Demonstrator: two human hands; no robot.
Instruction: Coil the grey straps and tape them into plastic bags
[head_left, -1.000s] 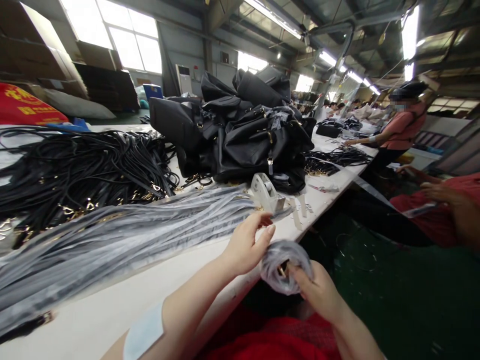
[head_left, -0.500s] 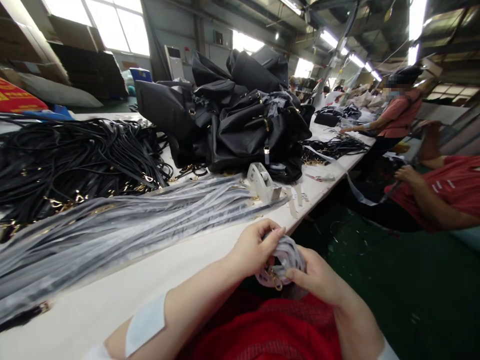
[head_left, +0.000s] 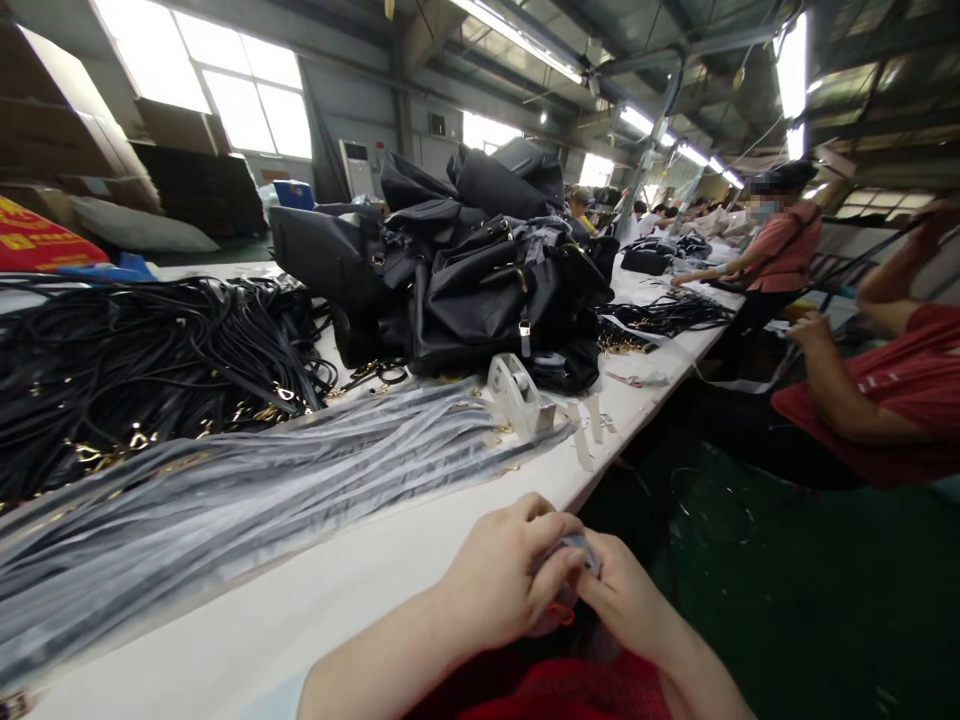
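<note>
Close to my body, past the table's front edge, both hands are closed on a coiled bag strap (head_left: 576, 546) in grey-white wrapping. My left hand (head_left: 514, 560) covers the coil's left side, with thumb and fingers pressed over it. From the other side, my right hand (head_left: 626, 595) grips the coil, its fingers partly hidden. Most of the coil is concealed between the hands, and a small reddish loop shows under them. Several long wrapped straps (head_left: 300, 470) lie stretched along the table to the left. A white tape dispenser (head_left: 517, 395) stands at their far end.
Black bags (head_left: 465, 280) are heaped behind the dispenser. Unwrapped black straps (head_left: 150, 360) with gold clasps lie at the left. Short tape strips hang at the table (head_left: 420, 545) edge. At the right, a person in red (head_left: 877, 390) holds a strap; another person (head_left: 780, 250) stands farther back.
My hands have drawn together over the coiled strap, hiding its open centre and gold clasp. The view has tilted up slightly. The person in red has raised one arm.
</note>
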